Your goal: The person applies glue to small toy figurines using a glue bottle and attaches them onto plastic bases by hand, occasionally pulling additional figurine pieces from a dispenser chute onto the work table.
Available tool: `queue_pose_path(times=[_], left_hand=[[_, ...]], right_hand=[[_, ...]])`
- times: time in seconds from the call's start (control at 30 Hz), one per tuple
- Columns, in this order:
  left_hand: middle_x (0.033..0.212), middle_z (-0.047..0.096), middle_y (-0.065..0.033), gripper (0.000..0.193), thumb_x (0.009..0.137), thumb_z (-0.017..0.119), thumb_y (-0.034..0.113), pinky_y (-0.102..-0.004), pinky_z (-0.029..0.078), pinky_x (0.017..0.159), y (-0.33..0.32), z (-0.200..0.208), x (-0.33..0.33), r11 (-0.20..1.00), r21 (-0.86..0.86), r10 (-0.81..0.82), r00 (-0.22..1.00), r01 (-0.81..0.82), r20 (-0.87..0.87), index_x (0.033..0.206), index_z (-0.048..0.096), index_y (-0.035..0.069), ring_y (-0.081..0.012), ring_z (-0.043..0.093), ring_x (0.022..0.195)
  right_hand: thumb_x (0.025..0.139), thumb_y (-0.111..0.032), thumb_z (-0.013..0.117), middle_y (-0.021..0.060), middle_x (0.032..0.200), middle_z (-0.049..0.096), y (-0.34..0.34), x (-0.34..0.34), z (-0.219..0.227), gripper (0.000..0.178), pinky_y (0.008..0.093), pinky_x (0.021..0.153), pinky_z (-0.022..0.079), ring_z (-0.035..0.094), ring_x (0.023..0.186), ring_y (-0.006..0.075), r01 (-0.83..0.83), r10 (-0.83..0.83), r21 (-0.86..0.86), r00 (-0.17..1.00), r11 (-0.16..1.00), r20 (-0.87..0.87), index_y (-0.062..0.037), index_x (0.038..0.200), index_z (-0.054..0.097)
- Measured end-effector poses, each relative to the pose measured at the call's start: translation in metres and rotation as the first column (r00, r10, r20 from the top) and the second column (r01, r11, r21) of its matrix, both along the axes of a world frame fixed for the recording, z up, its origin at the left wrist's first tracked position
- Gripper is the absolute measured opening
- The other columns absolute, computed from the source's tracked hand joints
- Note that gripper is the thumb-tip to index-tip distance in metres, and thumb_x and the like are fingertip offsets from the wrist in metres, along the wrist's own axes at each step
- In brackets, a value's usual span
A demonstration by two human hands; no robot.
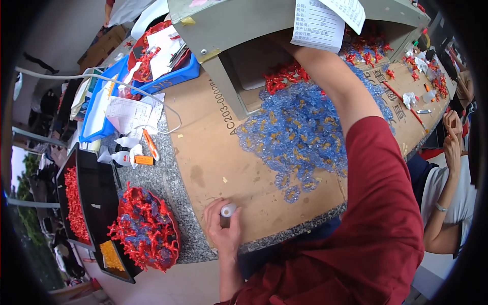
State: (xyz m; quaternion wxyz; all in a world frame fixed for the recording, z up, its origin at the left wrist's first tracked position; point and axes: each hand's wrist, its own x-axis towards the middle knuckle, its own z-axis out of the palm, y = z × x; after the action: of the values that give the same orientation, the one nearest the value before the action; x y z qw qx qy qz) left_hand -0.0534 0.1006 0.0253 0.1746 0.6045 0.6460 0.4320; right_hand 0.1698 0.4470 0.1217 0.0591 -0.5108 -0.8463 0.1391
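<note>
My left hand (pixel 221 229) rests at the table's near edge, fingers wrapped round a small white bottle (pixel 228 210) seen from above. My right forearm (pixel 330 76) reaches up and forward under the grey-green hood (pixel 229 30); the hand itself is hidden inside. Below that arm spreads a large pile of clear blue plastic pieces (pixel 300 132) with yellow bits in them. Several red branching plastic pieces (pixel 284 76) lie at the hood's opening, next to the blue pile. Printed paper slips (pixel 317 25) hang from the hood's front, over part of my forearm.
Cardboard (pixel 203 168) covers the granite tabletop (pixel 170 203). At left are a red basket (pixel 173 229) of red and blue pieces, a black bin (pixel 96 198), a blue tray (pixel 96 122), an orange-handled cutter (pixel 151 144) and a white cable (pixel 175 114). Another person's arm (pixel 447 173) shows at right.
</note>
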Motion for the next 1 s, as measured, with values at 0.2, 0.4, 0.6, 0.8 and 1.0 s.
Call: queue_pose_path(times=[0.2,0.4,0.6,0.8,1.0], left_hand=[[0.097,0.06,-0.0152,0.031,0.065,0.073,0.001,-0.0363,0.044,0.083,-0.002,-0.004,0.0,0.999,-0.013,0.037,0.999,-0.037,0.02,0.093,0.059,0.003,-0.0292,0.056,0.094],[0.098,0.059,-0.0158,0.033,0.066,0.073,0.001,-0.0371,0.044,0.084,0.0,-0.006,0.002,0.999,0.01,0.038,0.999,-0.038,0.027,0.095,0.058,0.003,-0.03,0.055,0.096],[0.102,0.057,-0.0159,0.044,0.066,0.074,0.002,-0.0373,0.042,0.088,-0.006,-0.002,0.004,0.995,-0.004,0.103,0.994,-0.104,-0.045,0.105,0.055,0.001,-0.0303,0.052,0.103],[0.113,0.052,-0.0158,0.076,0.062,0.078,0.005,-0.0377,0.04,0.09,-0.015,0.0,0.002,0.992,-0.074,0.109,0.989,-0.102,0.099,0.128,0.04,0.0,-0.0291,0.05,0.106],[0.113,0.051,-0.0134,0.083,0.061,0.074,0.0,-0.0335,0.033,0.094,-0.05,0.012,-0.01,0.986,-0.054,0.16,0.982,-0.155,0.096,0.134,0.034,-0.001,-0.0246,0.046,0.109]], right_hand=[[0.075,-0.042,0.063,0.0122,0.089,0.065,0.01,-0.014,-0.013,0.041,0.0336,0.072,0.05,0.062,0.084,0.0223,0.041,-0.039,0.028,0.998,0.999,-0.057,-0.0084,0.1,0.065],[0.075,-0.04,0.062,0.0121,0.088,0.065,-0.004,-0.02,-0.017,0.04,0.0334,0.071,0.051,0.062,0.082,0.0224,0.103,-0.097,0.063,0.992,0.993,-0.082,-0.0085,0.099,0.065],[0.075,-0.039,0.062,0.012,0.087,0.065,0.042,0.024,-0.015,0.039,0.0332,0.07,0.051,0.062,0.08,0.0224,0.15,-0.142,0.102,0.986,0.983,-0.083,-0.0085,0.098,0.065],[0.075,-0.038,0.062,0.0119,0.086,0.065,0.048,0.015,-0.016,0.038,0.033,0.069,0.051,0.062,0.078,0.0224,0.176,-0.165,0.136,0.982,0.975,-0.087,-0.0086,0.098,0.065],[0.075,-0.037,0.061,0.0118,0.086,0.065,0.032,0.075,-0.033,0.037,0.0329,0.068,0.051,0.063,0.076,0.0224,0.209,-0.2,0.15,0.977,0.966,-0.071,-0.0086,0.097,0.065]])
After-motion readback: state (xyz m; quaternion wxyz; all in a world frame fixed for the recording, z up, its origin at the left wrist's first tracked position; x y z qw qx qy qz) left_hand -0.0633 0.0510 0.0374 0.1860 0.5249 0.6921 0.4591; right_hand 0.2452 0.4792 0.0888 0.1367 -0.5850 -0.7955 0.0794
